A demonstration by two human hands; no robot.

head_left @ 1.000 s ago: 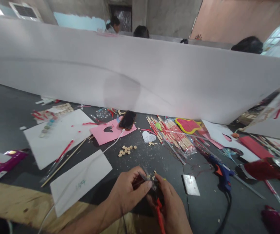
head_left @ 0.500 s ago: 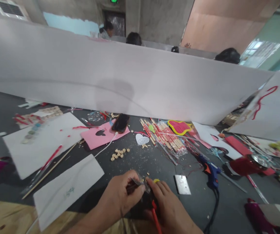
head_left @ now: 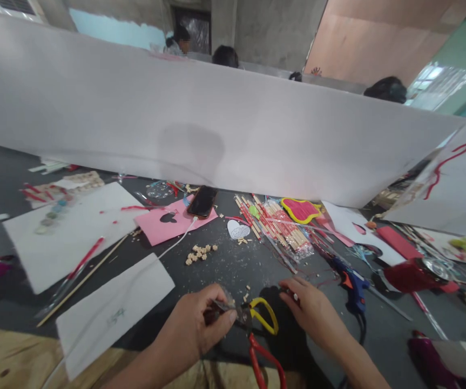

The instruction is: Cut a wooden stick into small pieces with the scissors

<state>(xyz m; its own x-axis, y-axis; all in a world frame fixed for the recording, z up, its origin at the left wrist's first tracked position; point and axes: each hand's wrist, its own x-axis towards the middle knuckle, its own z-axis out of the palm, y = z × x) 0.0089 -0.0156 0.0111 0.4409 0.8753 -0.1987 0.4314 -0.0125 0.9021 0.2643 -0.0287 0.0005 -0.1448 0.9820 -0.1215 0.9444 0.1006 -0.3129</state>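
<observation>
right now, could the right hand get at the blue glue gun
Probably yes: the right hand is near the glue gun, with no obstacle visible between them, though something small and pale at its fingertips could hinder.

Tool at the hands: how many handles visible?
2: yellow handle between the left hand and right hand, red handle below it, cut by the bottom edge. None seems hidden.

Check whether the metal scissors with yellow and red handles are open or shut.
Open, it appears: on the scissors, the yellow handle loop and red handle loop stand spread apart.
</observation>
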